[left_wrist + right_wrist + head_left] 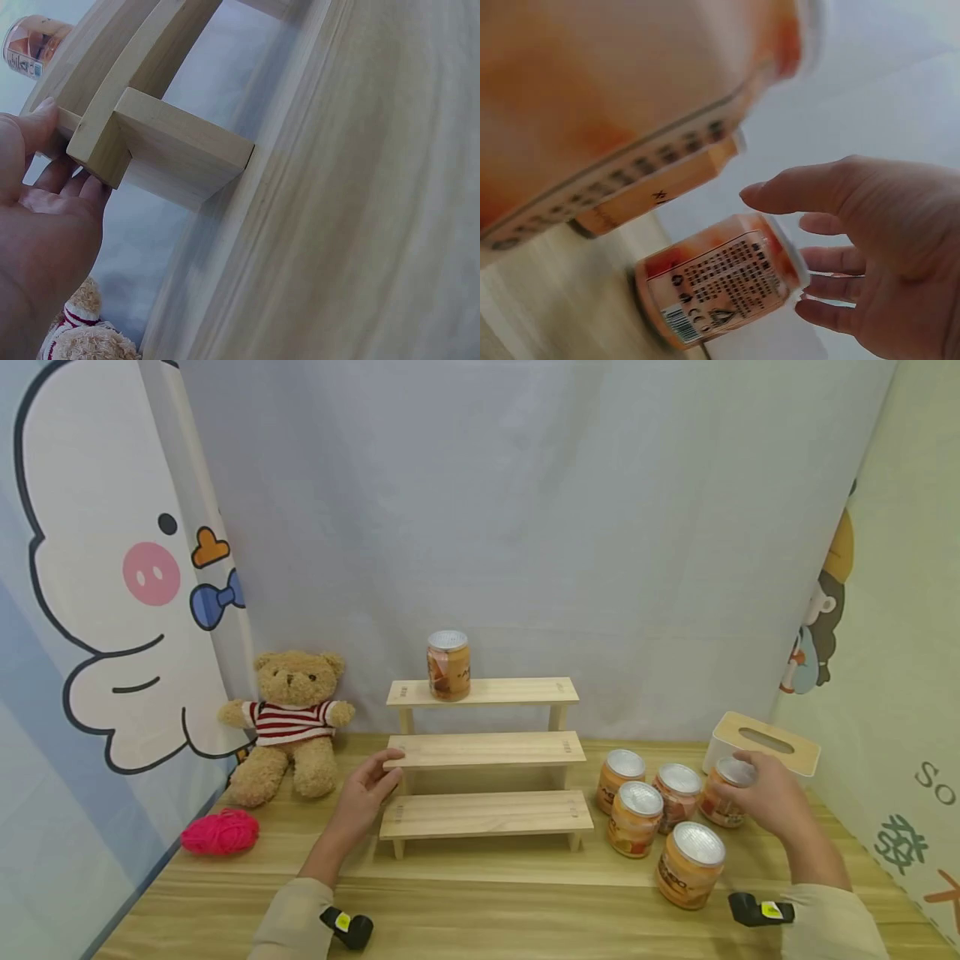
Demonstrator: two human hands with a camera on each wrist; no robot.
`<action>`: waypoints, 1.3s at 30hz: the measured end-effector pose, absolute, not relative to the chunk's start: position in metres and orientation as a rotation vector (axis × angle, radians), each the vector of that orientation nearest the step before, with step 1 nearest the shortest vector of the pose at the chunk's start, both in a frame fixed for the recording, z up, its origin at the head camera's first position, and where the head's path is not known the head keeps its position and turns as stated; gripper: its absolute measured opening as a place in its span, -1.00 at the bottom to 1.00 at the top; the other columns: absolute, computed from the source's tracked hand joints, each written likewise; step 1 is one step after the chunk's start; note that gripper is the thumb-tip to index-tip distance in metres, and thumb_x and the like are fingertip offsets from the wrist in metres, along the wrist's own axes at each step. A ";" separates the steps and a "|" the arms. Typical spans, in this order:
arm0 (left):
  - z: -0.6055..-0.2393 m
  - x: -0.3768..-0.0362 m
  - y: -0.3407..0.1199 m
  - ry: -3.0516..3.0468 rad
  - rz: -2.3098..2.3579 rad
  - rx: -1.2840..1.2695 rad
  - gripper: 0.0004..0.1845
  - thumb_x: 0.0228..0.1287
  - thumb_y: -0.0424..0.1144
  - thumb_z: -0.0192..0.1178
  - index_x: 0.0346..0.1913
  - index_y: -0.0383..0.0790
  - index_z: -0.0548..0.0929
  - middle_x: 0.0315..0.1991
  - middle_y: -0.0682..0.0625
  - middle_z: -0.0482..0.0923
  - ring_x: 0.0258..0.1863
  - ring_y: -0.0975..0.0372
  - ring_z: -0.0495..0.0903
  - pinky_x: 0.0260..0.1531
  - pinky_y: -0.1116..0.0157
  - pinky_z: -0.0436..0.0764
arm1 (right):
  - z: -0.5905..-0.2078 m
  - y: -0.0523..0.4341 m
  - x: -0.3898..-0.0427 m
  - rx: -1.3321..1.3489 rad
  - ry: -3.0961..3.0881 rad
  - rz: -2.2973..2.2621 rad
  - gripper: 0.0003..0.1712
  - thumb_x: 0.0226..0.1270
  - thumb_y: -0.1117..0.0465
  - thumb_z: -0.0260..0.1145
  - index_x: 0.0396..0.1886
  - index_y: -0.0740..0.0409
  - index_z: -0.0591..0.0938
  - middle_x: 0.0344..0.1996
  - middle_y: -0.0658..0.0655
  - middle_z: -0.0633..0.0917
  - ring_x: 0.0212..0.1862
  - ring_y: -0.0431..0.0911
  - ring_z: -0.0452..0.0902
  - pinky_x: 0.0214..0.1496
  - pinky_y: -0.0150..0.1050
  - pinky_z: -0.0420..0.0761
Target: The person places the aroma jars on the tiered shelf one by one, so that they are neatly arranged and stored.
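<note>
My right hand (765,793), fingers spread, reaches the upright jar (729,791) standing farthest right on the bench (480,910), not yet gripping; my left hand (367,793) rests flat against the wooden step shelf (486,749).

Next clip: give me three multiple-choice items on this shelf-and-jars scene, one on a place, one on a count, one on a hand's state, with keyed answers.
1. Where does the lone jar stand?
A. top step
B. middle step
C. table

2. How many jars stand on the table right of the wooden stepped shelf?
A. three
B. five
C. seven

3. What is the left hand doing?
A. gripping the yarn ball
B. resting open against the shelf's left end
C. holding a jar

Answers: 1 A, it sits on the highest board. 2 B, five silver lids show there. 3 B, straight fingers touch the wood in the left wrist view.
</note>
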State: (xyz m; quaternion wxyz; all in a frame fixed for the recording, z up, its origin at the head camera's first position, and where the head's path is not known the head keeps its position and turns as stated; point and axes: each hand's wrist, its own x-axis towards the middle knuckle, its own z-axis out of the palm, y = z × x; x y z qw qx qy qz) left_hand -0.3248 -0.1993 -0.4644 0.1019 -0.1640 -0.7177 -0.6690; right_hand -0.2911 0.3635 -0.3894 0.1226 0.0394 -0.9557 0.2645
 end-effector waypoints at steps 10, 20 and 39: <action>-0.461 -0.323 -0.196 -2.132 -1.975 -0.483 -0.64 0.54 -0.26 0.10 0.27 -0.35 0.50 -0.11 -0.18 0.49 -0.29 0.23 0.40 -0.24 0.35 0.49 | -0.418 0.374 -0.299 0.009 -2.647 0.879 -0.15 0.23 0.14 0.48 0.20 0.73 0.32 -0.06 0.64 0.52 -0.09 0.40 0.51 -0.14 0.21 0.54; -0.463 -0.323 -0.195 -2.128 -1.939 -0.478 -0.65 0.52 -0.28 0.12 0.24 -0.39 0.52 -0.10 -0.23 0.52 -0.26 0.25 0.46 -0.21 0.34 0.53 | -0.428 0.377 -0.292 -0.196 -2.563 1.189 -0.17 0.30 -0.04 0.45 0.28 0.51 0.41 0.03 0.46 0.56 -0.16 -0.08 0.50 -0.31 -0.36 0.53; -0.463 -0.323 -0.198 -2.114 -1.956 -0.501 -0.64 0.54 -0.28 0.11 0.25 -0.41 0.48 -0.17 -0.18 0.52 -0.22 0.28 0.50 -0.26 0.32 0.54 | -0.307 0.293 -0.251 0.362 -2.333 1.570 -0.53 0.51 0.16 0.25 0.33 0.00 0.38 -0.01 -0.11 0.53 -0.08 -0.27 0.56 -0.21 -0.30 0.66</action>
